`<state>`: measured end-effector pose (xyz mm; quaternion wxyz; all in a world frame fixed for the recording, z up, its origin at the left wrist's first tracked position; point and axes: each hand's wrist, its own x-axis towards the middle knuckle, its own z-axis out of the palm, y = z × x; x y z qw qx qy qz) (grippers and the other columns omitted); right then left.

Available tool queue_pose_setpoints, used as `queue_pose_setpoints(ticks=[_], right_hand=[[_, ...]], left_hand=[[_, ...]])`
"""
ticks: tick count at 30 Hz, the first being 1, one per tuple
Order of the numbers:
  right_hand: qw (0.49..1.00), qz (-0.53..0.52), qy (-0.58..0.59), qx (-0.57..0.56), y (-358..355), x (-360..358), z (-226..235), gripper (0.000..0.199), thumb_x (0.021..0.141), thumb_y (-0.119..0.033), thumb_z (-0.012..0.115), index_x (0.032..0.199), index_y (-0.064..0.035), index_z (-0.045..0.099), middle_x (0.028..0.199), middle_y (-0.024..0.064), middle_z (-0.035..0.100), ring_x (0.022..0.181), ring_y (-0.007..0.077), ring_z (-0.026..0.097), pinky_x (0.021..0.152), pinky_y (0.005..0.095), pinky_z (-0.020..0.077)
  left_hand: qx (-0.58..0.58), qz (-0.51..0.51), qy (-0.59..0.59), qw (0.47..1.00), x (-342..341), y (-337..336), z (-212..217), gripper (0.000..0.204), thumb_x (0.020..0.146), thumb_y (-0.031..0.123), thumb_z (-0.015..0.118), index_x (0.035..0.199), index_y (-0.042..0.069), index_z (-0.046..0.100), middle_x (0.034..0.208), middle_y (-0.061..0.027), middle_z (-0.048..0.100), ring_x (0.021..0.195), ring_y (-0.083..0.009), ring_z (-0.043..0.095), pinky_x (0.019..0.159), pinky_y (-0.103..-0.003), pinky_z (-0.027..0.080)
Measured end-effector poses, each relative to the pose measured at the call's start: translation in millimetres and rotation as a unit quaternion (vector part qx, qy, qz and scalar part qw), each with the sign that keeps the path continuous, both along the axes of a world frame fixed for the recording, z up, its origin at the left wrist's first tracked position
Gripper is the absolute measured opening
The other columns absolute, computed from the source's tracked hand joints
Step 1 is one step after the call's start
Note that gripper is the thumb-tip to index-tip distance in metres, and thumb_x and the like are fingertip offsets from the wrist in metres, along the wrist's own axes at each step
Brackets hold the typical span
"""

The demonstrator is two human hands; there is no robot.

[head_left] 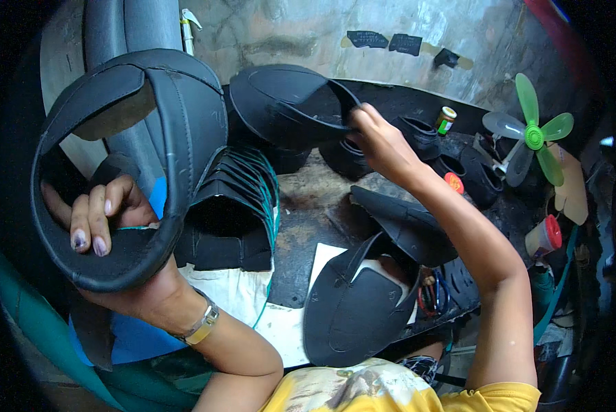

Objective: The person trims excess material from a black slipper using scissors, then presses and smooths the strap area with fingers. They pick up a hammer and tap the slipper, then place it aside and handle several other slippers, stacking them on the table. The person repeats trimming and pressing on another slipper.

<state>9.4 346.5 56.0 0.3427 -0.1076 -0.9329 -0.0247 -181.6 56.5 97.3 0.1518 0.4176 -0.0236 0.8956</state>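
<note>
My left hand (105,223) is raised at the left and grips a black sandal upper (177,123) with a looped strap, fingers curled over its lower edge. Reaching out over the dark workbench (308,206), my right hand (380,141) pinches the edge of another black sandal piece (287,96) at the back. Between the two hands stands a stack of black uppers with teal edging (236,206). A further black sandal upper (352,309) lies in front of me near the bench's front edge.
More black shoe parts (421,134) lie at the back right. A small fan with green blades (531,134), a small jar (446,118) and a red-capped container (544,235) sit at the right. White sheets (232,292) lie under the stack. A rough wall (363,27) stands behind.
</note>
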Motion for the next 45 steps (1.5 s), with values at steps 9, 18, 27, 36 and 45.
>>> queue_pose_setpoints(ticks=[9, 18, 27, 36, 45], right_hand=[[0.995, -0.077, 0.029, 0.049, -37, 155, -14, 0.023, 0.073, 0.006, 0.065, 0.092, 0.0026, 0.052, 0.107, 0.0204, 0.056, 0.096, 0.0370, 0.059, 0.078, 0.0386, 0.0523], [0.979, -0.176, 0.020, 0.100, -52, 211, -29, 0.024, 0.072, 0.009, 0.064, 0.091, 0.0031, 0.053, 0.106, 0.0198, 0.057, 0.096, 0.0365, 0.060, 0.078, 0.0390, 0.0530], [0.943, -0.281, 0.116, 0.135, -46, 242, 3, 0.021, 0.075, 0.010, 0.057, 0.092, -0.0003, 0.051, 0.097, 0.0162, 0.056, 0.089, 0.0348, 0.057, 0.078, 0.0411, 0.0486], [0.929, -0.324, 0.132, 0.119, -70, 269, 4, 0.023, 0.075, 0.012, 0.059, 0.093, 0.0010, 0.052, 0.098, 0.0161, 0.055, 0.090, 0.0331, 0.058, 0.080, 0.0388, 0.0473], [0.930, -0.331, 0.133, 0.085, -88, 277, -28, 0.023, 0.073, 0.013, 0.058, 0.092, 0.0010, 0.052, 0.098, 0.0161, 0.055, 0.090, 0.0331, 0.057, 0.078, 0.0387, 0.0476]], left_hand=[[0.014, -0.009, 0.047, 0.999, 0, 5, 3, 0.048, 0.097, 0.019, 0.038, 0.136, -0.007, 0.033, 0.065, 0.0007, 0.044, 0.055, -0.0071, 0.036, 0.075, -0.029, 0.030], [-0.009, -0.074, 0.061, 0.995, 0, 15, -1, 0.045, 0.098, 0.022, 0.039, 0.131, -0.008, 0.040, 0.065, -0.0002, 0.043, 0.057, -0.0081, 0.036, 0.076, -0.029, 0.030], [-0.212, 0.293, 0.015, 0.932, 12, 27, -5, 0.045, 0.095, 0.016, 0.037, 0.132, -0.010, 0.038, 0.073, -0.0009, 0.037, 0.064, -0.0084, 0.037, 0.083, -0.032, 0.035], [-0.073, 0.061, 0.110, 0.989, 0, 18, -1, 0.047, 0.098, 0.018, 0.032, 0.135, -0.012, 0.032, 0.071, -0.0004, 0.037, 0.062, -0.0075, 0.035, 0.090, -0.032, 0.031], [-0.070, -0.026, 0.117, 0.990, -17, 10, -9, 0.047, 0.099, 0.020, 0.034, 0.134, -0.011, 0.032, 0.069, -0.0001, 0.036, 0.061, -0.0071, 0.034, 0.087, -0.032, 0.030]])
